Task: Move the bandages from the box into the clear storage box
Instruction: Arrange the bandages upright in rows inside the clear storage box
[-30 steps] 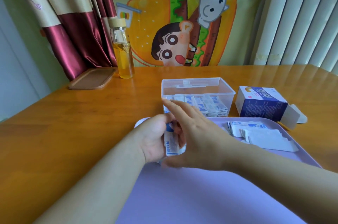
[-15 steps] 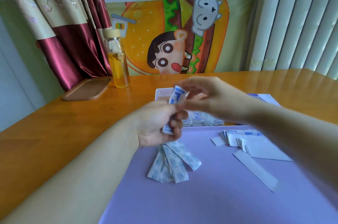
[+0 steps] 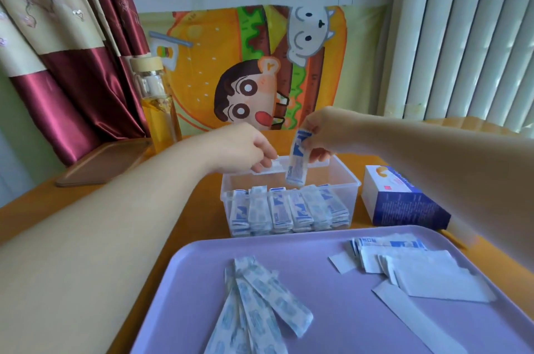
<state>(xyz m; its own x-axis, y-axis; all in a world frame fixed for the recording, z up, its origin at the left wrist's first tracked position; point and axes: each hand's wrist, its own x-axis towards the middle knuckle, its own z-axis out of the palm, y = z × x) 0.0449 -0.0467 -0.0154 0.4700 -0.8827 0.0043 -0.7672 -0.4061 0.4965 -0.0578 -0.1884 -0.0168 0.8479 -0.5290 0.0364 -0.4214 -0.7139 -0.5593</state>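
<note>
Right hand [image 3: 323, 134], at about 12 o'clock in the view, pinches a bundle [image 3: 297, 163] of wrapped bandages by its top end between thumb and fingertips. The bundle hangs nearly upright, its lower end over the middle of the clear box [image 3: 351, 177]. Left hand [image 3: 245, 151], at 11 o'clock and just beside the bundle, has its fingers curled down on the box's far rim; whether they grip it is unclear.

Inside the box, a row of bandages [image 3: 289, 212] stands packed against the near wall. At 3 o'clock of the box, the blue and white carton [image 3: 404, 200] lies on its side on the wooden table [image 3: 187, 215].

At 6 o'clock of the box sits a lilac tray [image 3: 346, 310]. Loose bandages [image 3: 260, 296] fan out at its 7 o'clock; white paper pieces [image 3: 419, 267] lie in a heap at its 2 o'clock.

At 10 o'clock of the box stands a bottle [image 3: 159, 111] of yellow liquid, with a brown lid [image 3: 104, 163] flat beside it.
</note>
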